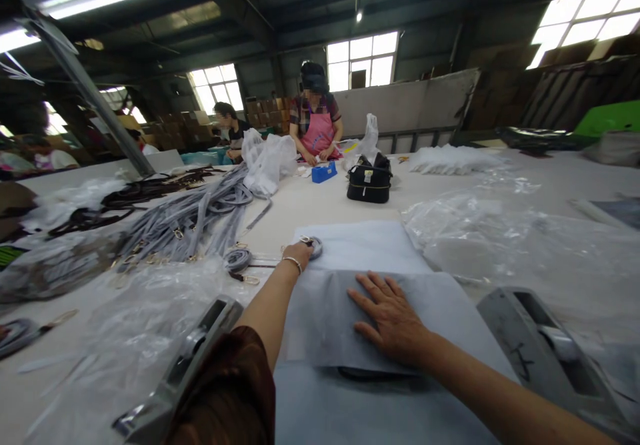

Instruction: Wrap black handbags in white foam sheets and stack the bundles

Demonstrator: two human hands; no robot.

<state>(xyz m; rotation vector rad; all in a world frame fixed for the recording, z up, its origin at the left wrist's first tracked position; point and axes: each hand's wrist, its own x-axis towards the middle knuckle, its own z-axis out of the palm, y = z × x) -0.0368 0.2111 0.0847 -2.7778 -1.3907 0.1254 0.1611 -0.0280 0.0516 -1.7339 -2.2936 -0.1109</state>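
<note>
My left hand [299, 254] is closed on a coiled grey strap [316, 247] with a gold clasp, over the left edge of a stack of pale tissue sheets [370, 241]. Flat on a folded sheet [320, 311] lies my right hand [393, 318], its fingers spread. Under that sheet a dark object [375, 374] shows only along its lower edge. Another coiled strap [237, 259] rests on the table to the left of my left hand.
Grey metal devices [545, 345] flank the sheets. Many grey straps [195, 211] and plastic bags [135, 338] lie left, more plastic [520, 231] right. A black bag [369, 181] and blue dispenser [324, 172] stand ahead. A person in a pink apron [320, 135] works across the table.
</note>
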